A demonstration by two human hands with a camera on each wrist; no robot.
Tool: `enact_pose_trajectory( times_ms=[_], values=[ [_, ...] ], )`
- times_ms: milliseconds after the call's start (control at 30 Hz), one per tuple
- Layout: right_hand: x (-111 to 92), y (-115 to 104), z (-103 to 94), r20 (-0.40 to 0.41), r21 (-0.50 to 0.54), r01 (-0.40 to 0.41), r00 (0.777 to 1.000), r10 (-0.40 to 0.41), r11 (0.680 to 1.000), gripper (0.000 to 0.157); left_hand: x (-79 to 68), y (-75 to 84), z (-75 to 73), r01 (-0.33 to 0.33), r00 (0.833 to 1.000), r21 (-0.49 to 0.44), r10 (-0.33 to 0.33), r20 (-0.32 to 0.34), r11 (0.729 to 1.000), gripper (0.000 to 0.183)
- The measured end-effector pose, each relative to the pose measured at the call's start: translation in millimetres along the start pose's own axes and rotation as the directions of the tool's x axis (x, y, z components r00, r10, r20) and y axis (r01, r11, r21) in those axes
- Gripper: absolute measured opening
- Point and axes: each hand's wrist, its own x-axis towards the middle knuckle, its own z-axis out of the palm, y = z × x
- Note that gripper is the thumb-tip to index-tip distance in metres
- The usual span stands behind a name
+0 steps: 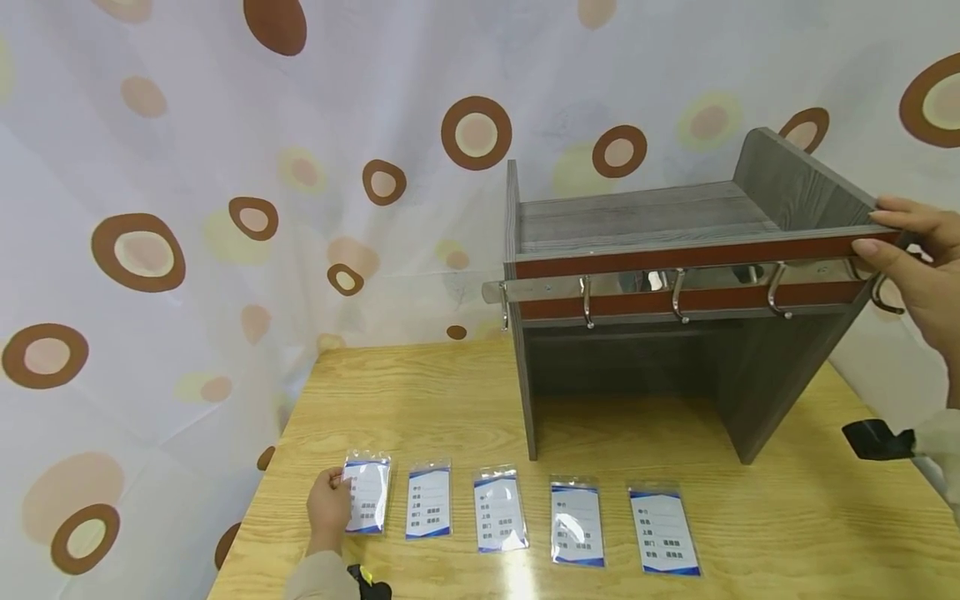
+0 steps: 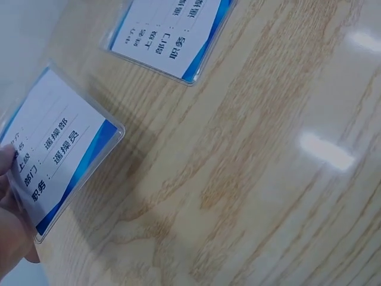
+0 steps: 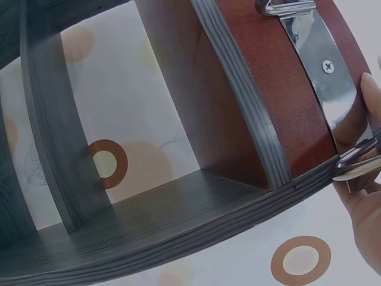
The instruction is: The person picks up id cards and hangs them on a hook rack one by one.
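while my right hand [image 1: 930,279] grips the grey shelf unit [image 1: 637,221] by its front right corner, thumb against the front, probably to steady it, my left hand [image 1: 330,507] pinches the leftmost badge [image 1: 369,496] by its left edge, tilted over the table [image 1: 390,400]. four other badges [image 1: 428,504] lie in a row beside it, likely spaced so none overlap. on my feed it's a glossy clear sleeve, white card, blue-trimmed bottom, printed lines.
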Motion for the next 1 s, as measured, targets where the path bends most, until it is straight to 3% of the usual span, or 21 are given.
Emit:
enact_pose_trajectory(
  times_ms=[367, 767, 1000],
  values=[
    [-1, -1, 1.9, -0.012, -0.053, 0.002, 1.000, -0.003, 0.999, 0.029, -0.8, 28.5, -9.8, 0.037, 0.998, -0.149, -0.030, 0.047, 0.988, 0.032],
    [0, -2, 1.3, -0.001, -0.042, 0.020, 1.000, -0.020, 0.999, 0.030, -2.1, 53.1, -7.7, 0.022, 0.991, -0.283, 0.017, 0.132, 0.959, 0.049],
    [-1, -3, 1.5, -0.002, -0.041, 0.016, 1.000, -0.016, 0.999, 0.030, -3.7, 65.4, -6.4, -0.010, 0.983, -0.301, 0.064, 0.171, 0.953, 0.056]
  ],
)
